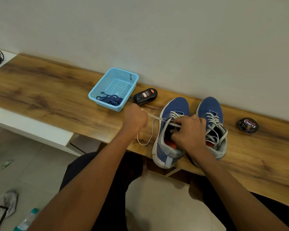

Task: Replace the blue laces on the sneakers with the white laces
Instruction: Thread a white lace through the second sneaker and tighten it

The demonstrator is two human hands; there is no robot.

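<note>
While hands lace, basket point(97, 93) holds blue laces point(110, 100).

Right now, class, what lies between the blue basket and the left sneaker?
In the head view, a black polish bottle lies on the bench between the basket and the left sneaker.

I saw a wooden bench point(48, 90); on it sat a blue basket point(97, 93), polish bottle point(145, 96), two sneakers point(171, 130), polish tin point(248, 125).
</note>
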